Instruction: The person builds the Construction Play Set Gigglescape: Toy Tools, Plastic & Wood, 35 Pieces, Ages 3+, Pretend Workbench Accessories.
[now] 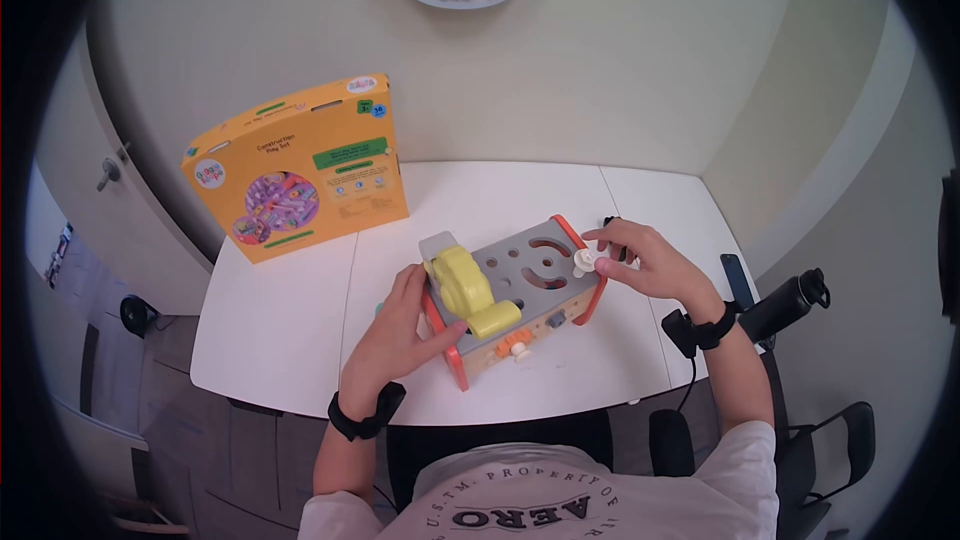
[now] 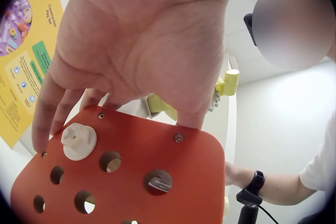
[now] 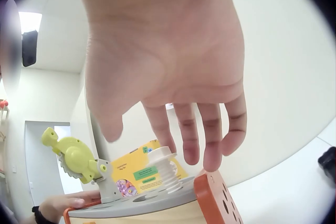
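Note:
A toy workbench with a grey top and red end panels stands on the table. A yellow-green toy circular saw is mounted on its left end. My left hand rests on that end, its thumb by the saw and its fingers over the edge of the holed red panel. A white nut or bolt head sits on that panel. At the right end, a white threaded toy bolt stands on the top. My right hand is over it, with fingers close to its head and the thumb apart.
A yellow construction play set box stands at the back left of the white table. To the right lie a black bottle and a dark phone. Orange and grey pieces stick out of the workbench's front.

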Available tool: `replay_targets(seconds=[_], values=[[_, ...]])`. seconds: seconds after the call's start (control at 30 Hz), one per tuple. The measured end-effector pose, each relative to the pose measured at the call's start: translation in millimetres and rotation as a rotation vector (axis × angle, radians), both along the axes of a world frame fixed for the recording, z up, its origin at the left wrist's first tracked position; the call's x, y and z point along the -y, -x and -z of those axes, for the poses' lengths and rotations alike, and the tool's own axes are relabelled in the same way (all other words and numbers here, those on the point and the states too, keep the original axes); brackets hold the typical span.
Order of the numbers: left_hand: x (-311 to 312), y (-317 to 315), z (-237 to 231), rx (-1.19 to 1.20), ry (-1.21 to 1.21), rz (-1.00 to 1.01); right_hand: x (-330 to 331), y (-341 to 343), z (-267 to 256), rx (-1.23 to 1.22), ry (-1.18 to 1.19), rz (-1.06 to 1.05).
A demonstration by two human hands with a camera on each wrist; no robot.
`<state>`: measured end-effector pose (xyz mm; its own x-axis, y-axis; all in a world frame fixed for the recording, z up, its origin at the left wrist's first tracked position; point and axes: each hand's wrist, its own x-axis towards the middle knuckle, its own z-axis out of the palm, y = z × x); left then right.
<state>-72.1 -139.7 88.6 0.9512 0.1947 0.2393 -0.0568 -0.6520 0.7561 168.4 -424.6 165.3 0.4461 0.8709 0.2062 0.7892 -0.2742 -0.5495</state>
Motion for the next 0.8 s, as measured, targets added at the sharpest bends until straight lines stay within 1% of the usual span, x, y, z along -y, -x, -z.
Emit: replay_targets(seconds=[0.07, 0.17, 0.27, 0.37, 0.47, 0.57, 0.67, 0.77, 0.8], values=[[-0.3, -0.4, 2.6, 0.012, -0.009, 0.001, -3.1, 3.5, 0.5, -0.045, -0.012, -0.073], [-2.5, -0.9, 5.9, 0.019, -0.018, 0.000, 2.3, -7.8, 0.8, 0.073, 0.138, -0.016], [-2.1, 0.0, 4.4, 0.014, -0.011, -0.004, 5.8, -19.2, 1.6, 0.117, 0.259, 0.055], [-0.9, -0.4, 3.0, 0.001, 0.005, -0.002, -0.5, 2.0, -5.4, 0.055, 0.036, 0.031], [-1.9, -0.6, 4.8, 0.002, 0.005, 0.002, -2.9, -2.8, 1.4, 0.023, -0.002, -0.100], [-2.7, -0.6, 4.0, -0.007, -0.004, 0.001, -3.1, -8.7, 2.4, 0.039, 0.045, -0.108], [-0.8, 0.1, -0.5, -0.014, -0.006, 0.001, -9.5, -6.4, -10.0, 0.152, 0.279, 0.048], [-0.6, -1.0, 0.5, -0.014, -0.003, 0.006, -13.7, 4.3, -12.8, 0.316, 0.271, 0.052], [-1.6, -0.6, 1.8, -0.012, -0.002, 0.003, -14.5, 7.5, -15.4, 0.277, 0.178, 0.050]])
